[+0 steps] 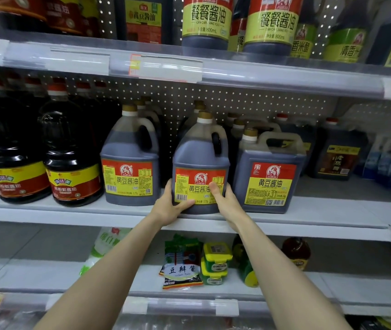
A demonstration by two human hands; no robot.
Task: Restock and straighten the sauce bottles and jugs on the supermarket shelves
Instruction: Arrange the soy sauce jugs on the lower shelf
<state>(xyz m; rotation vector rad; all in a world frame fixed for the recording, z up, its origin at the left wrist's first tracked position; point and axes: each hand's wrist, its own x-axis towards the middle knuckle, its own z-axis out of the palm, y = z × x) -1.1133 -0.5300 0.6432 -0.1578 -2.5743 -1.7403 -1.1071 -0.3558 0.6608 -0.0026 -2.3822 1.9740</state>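
Middle shelf: the soy sauce jug is gripped low on both sides; the left hand is curled round its lower left corner; the right hand is wrapped round the right side, thumb laid across the label. The jug is held upright at the shelf's front edge, label outward, between a matching jug and a larger square jug, slightly forward of both; whether its base is fully set down cannot be told. Judged: this placement is nearly done; lining it up with the row is left; the dark bottles at left are angled unevenly and probably want straightening.
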